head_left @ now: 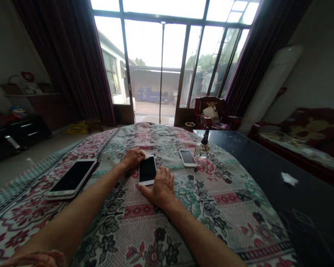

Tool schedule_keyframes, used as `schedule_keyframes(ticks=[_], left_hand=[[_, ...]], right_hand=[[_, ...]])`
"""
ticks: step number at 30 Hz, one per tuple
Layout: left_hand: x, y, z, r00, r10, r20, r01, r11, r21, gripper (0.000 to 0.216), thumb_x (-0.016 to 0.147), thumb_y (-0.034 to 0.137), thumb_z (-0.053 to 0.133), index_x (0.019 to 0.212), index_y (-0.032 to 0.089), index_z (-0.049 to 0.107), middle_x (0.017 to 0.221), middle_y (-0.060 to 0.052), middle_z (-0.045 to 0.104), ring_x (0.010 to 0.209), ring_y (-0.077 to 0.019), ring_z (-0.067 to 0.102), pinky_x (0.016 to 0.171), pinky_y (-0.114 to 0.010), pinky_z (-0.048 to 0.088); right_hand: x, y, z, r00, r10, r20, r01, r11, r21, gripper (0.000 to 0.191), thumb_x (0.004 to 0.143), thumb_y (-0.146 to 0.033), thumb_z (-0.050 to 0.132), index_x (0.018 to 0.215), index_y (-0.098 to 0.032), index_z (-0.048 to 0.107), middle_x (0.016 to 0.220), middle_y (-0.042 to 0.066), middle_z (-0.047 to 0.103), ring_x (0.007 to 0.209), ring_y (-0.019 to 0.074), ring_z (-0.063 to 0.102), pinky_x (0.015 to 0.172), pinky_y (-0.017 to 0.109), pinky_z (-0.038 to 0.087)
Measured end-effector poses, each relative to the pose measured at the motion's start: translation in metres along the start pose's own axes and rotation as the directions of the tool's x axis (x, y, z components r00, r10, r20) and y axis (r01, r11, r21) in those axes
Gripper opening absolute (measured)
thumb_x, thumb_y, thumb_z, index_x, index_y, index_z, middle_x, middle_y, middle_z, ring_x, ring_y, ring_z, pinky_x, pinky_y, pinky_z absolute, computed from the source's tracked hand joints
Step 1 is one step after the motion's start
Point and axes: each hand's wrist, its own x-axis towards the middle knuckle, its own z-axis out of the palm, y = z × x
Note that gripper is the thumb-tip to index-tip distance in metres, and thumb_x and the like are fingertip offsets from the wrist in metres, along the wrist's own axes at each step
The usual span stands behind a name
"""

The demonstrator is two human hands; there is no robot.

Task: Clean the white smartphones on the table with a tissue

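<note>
A white phone (147,170) with a dark screen lies face up on the flowered cloth (211,207). My left hand (133,158) rests at the phone's upper left corner, fingers curled against its edge. My right hand (161,187) lies at the phone's lower right corner, thumb along the bottom edge, fingers bent onto the cloth. Both hands touch the phone where it lies flat.
A second white phone (188,158) lies to the right, next to a small glass bottle with a dark dropper top (202,148). A larger phone or tablet (72,178) lies at the left. A dark glossy table (281,185) adjoins on the right.
</note>
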Motion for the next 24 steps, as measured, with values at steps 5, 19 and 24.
schedule_keyframes(ticks=[5, 19, 24], left_hand=[[-0.003, 0.002, 0.002, 1.000, 0.011, -0.018, -0.010, 0.998, 0.056, 0.015, 0.081, 0.017, 0.058, 0.072, 0.020, 0.070, 0.086, -0.003, 0.070, 0.082, -0.0148, 0.062, 0.083, -0.027, 0.047], [-0.096, 0.042, -0.020, 0.940, 0.338, 0.049, -0.335, 0.940, -0.063, 0.022, 0.091, 0.025, 0.050, 0.080, 0.019, 0.069, 0.093, -0.004, 0.067, 0.087, -0.0152, 0.060, 0.080, -0.028, 0.048], [-0.089, 0.030, -0.020, 0.939, 0.337, 0.071, -0.327, 0.937, -0.123, 0.022, 0.091, 0.027, 0.051, 0.083, 0.019, 0.069, 0.095, -0.004, 0.067, 0.089, -0.0146, 0.061, 0.081, -0.027, 0.049]], right_hand=[[0.000, 0.005, 0.001, 0.999, -0.046, -0.021, 0.046, 0.999, 0.003, 0.066, 0.064, -0.062, 0.068, 0.110, -0.017, 0.055, 0.122, 0.018, 0.053, 0.117, 0.0381, 0.044, 0.098, 0.050, 0.034], [-0.001, 0.003, -0.004, 0.999, -0.027, 0.034, 0.026, 1.000, 0.010, 0.062, 0.068, -0.055, 0.066, 0.114, -0.014, 0.055, 0.127, 0.019, 0.053, 0.120, 0.0382, 0.043, 0.100, 0.050, 0.033], [-0.001, 0.002, -0.012, 0.995, -0.058, 0.085, 0.057, 0.998, 0.006, 0.049, 0.073, -0.045, 0.062, 0.112, -0.016, 0.055, 0.129, 0.017, 0.052, 0.122, 0.0359, 0.043, 0.100, 0.049, 0.033]])
